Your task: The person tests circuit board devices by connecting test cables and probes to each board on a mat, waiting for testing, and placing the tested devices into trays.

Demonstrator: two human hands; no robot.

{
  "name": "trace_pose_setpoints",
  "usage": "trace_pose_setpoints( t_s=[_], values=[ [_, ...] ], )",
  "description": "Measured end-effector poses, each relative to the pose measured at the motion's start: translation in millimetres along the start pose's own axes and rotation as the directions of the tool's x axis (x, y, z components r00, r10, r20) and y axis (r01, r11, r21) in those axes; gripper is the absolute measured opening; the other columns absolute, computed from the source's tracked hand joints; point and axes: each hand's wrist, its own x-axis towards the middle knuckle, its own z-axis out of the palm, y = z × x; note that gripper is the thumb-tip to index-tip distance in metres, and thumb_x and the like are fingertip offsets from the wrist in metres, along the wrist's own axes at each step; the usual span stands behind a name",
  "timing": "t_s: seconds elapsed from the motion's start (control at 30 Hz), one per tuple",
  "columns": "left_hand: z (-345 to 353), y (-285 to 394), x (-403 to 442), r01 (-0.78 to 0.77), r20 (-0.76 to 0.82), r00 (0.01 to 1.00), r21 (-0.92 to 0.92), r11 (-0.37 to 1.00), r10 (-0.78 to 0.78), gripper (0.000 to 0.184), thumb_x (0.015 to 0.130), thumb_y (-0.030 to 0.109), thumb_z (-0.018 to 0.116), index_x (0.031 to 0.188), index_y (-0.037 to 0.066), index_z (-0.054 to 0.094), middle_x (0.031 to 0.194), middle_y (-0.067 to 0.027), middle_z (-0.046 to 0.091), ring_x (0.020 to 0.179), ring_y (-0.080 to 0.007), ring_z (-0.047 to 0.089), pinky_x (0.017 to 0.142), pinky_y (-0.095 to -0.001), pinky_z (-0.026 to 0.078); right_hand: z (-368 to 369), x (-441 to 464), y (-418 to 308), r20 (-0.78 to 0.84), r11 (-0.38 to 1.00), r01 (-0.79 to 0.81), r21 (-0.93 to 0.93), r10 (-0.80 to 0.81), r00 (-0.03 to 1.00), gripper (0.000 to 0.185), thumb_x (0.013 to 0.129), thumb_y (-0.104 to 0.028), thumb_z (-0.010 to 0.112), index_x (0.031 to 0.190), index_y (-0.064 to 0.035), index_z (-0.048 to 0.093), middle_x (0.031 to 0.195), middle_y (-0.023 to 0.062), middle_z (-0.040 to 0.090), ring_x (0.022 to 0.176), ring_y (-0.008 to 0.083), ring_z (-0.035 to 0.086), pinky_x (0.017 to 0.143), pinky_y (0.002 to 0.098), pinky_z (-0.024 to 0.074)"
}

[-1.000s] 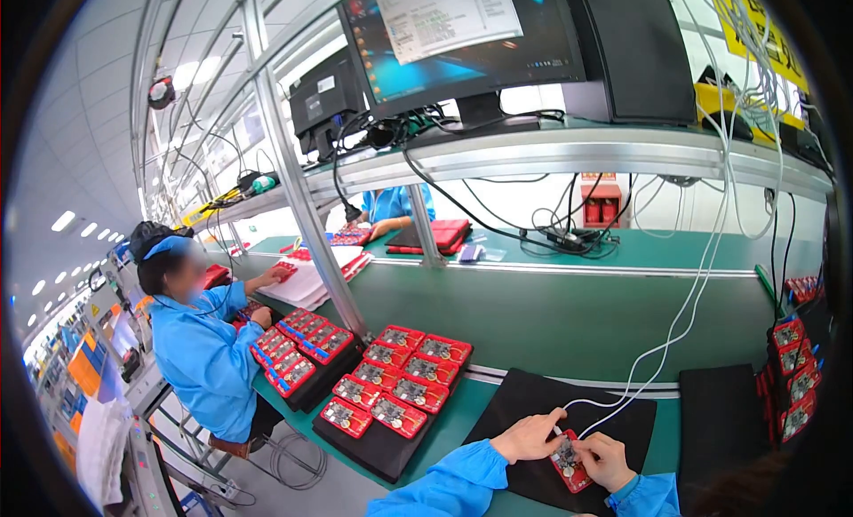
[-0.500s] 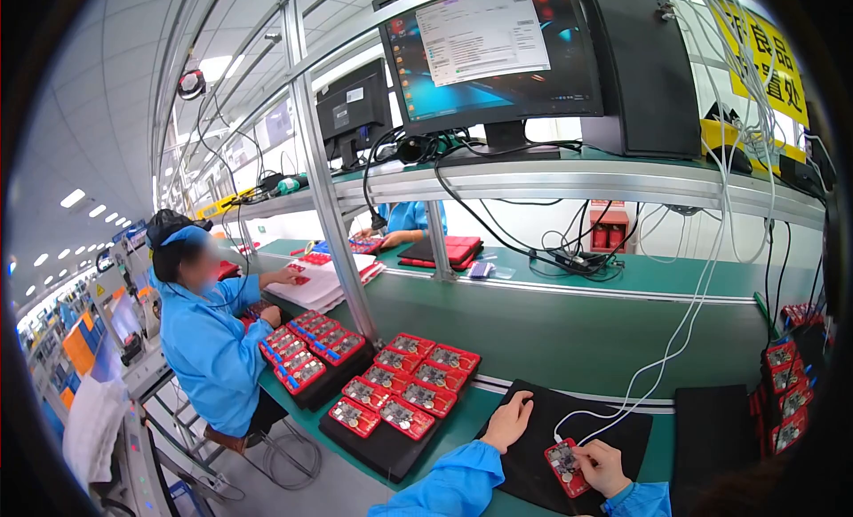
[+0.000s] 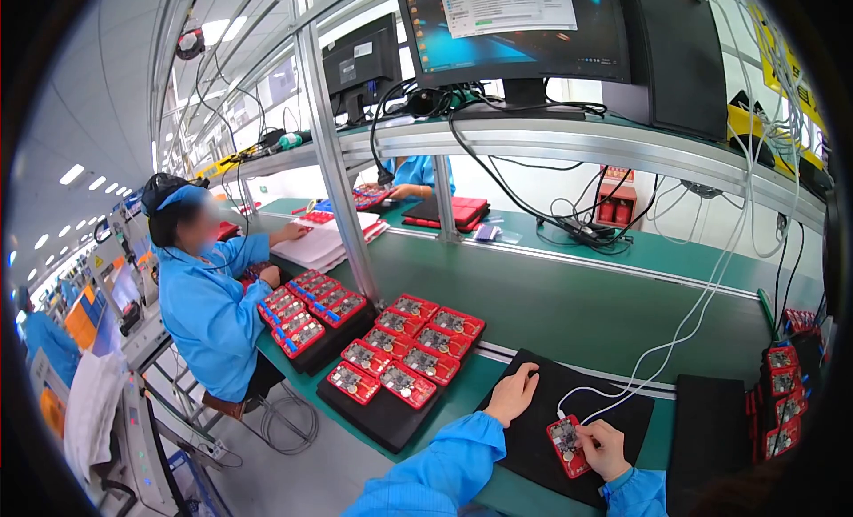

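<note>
My left hand rests on the black mat with its fingers stretched out and nothing in them. My right hand has its thumb and fingertips pinched at the right side of a circuit board in a red case. That board lies on the mat, and white cables run to its upper end. What exactly the fingertips grip is partly hidden. Left of my left arm, several similar boards in red cases sit in rows on a black pad.
A co-worker in blue sits at left beside another batch of red-cased boards. A metal post and a shelf holding a monitor stand ahead. More red-cased boards are stacked at right.
The view has tilted down slightly, so the monitor sits higher in the picture. Both hands keep nearly the same places, the right one still at the board.
</note>
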Motion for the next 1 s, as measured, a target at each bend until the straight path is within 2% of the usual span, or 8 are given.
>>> trace_pose_setpoints(
  t_s=[0.3, 0.4, 0.47, 0.57, 0.77, 0.87, 0.93, 1.0],
  values=[
    [8, -9, 0, -0.068, -0.05, 0.996, 0.029, 0.997, 0.07, 0.03, 0.097, 0.027, 0.05, 0.122, 0.011, 0.051, 0.074, -0.0131, 0.062, 0.07, -0.0333, 0.063, 0.063, -0.0446, 0.047, 1, -1, 2, 0.005, 0.999, -0.042, 0.025, 0.042, 0.999, 0.018, 0.079, 0.01, 0.062, 0.093, 0.0001, 0.068, 0.075, 0.0102, 0.063, 0.064, 0.017, 0.068, 0.055, 0.0258, 0.0532],
    [10, -11, 2, -0.064, -0.051, 0.997, 0.034, 0.997, 0.066, 0.029, 0.097, 0.028, 0.051, 0.121, 0.012, 0.05, 0.072, -0.0154, 0.062, 0.07, -0.0352, 0.063, 0.062, -0.0459, 0.047, 4, -2, 12, -0.04, 1.0, -0.002, 0.001, 0.002, 0.999, 0.016, 0.078, 0.009, 0.063, 0.089, -0.0004, 0.068, 0.073, 0.0096, 0.062, 0.059, 0.0175, 0.064, 0.051, 0.0266, 0.0487],
    [16, -16, 3, -0.107, -0.102, 0.989, 0.013, 0.994, 0.108, 0.028, 0.098, 0.028, 0.049, 0.121, 0.011, 0.049, 0.08, -0.0169, 0.065, 0.076, -0.0376, 0.064, 0.065, -0.0475, 0.047, 3, -1, 19, -0.021, 0.994, 0.082, -0.068, -0.084, 0.996, 0.012, 0.079, 0.009, 0.062, 0.086, 0.0001, 0.067, 0.072, 0.0099, 0.062, 0.059, 0.0174, 0.063, 0.052, 0.0266, 0.0489],
    [9, -10, 1, -0.053, -0.057, 0.997, -0.001, 0.999, 0.052, 0.026, 0.097, 0.025, 0.05, 0.118, 0.01, 0.05, 0.079, -0.0154, 0.064, 0.076, -0.0362, 0.064, 0.066, -0.0464, 0.048, 5, 1, 3, -0.035, 1.0, -0.024, -0.014, 0.023, 0.999, 0.012, 0.082, 0.011, 0.06, 0.086, 0.0014, 0.065, 0.071, 0.0103, 0.059, 0.059, 0.0171, 0.063, 0.052, 0.0267, 0.0489],
    [11, -11, 2, -0.046, -0.066, 0.997, 0.026, 0.999, 0.048, 0.027, 0.096, 0.025, 0.051, 0.119, 0.01, 0.05, 0.076, -0.0152, 0.064, 0.075, -0.0372, 0.063, 0.066, -0.0478, 0.047, 5, 3, 0, -0.032, 1.0, -0.015, 0.005, 0.016, 0.999, 0.016, 0.082, 0.012, 0.06, 0.092, 0.001, 0.066, 0.072, 0.0104, 0.06, 0.06, 0.0174, 0.063, 0.053, 0.0266, 0.0492],
    [11, -11, 2, -0.055, -0.061, 0.996, 0.06, 0.997, 0.059, 0.029, 0.097, 0.028, 0.051, 0.121, 0.012, 0.048, 0.072, -0.0156, 0.062, 0.071, -0.0374, 0.062, 0.061, -0.0482, 0.046, 3, 4, 2, -0.039, 0.995, 0.042, -0.095, -0.045, 0.998, 0.009, 0.08, 0.007, 0.064, 0.086, 0.0005, 0.067, 0.071, 0.0108, 0.063, 0.06, 0.0205, 0.062, 0.055, 0.0297, 0.0496],
    [11, -11, 1, -0.095, -0.085, 0.992, 0.043, 0.995, 0.099, 0.028, 0.096, 0.028, 0.052, 0.121, 0.014, 0.048, 0.068, -0.0144, 0.061, 0.066, -0.0362, 0.062, 0.058, -0.0474, 0.045, 1, 3, 2, -0.001, 0.996, 0.021, -0.081, -0.021, 1.0, 0.008, 0.08, 0.005, 0.065, 0.085, 0.0001, 0.067, 0.072, 0.0109, 0.063, 0.058, 0.0211, 0.062, 0.053, 0.0301, 0.0489],
    [11, -11, 1, -0.065, -0.054, 0.996, 0.052, 0.997, 0.068, 0.029, 0.096, 0.028, 0.053, 0.121, 0.014, 0.048, 0.069, -0.0134, 0.062, 0.068, -0.0356, 0.063, 0.058, -0.047, 0.046, 1, 3, 3, -0.024, 0.992, 0.058, -0.109, -0.061, 0.998, 0.007, 0.081, 0.006, 0.064, 0.083, 0.0002, 0.068, 0.07, 0.0091, 0.063, 0.058, 0.0165, 0.063, 0.05, 0.0272, 0.048]
  ],
)
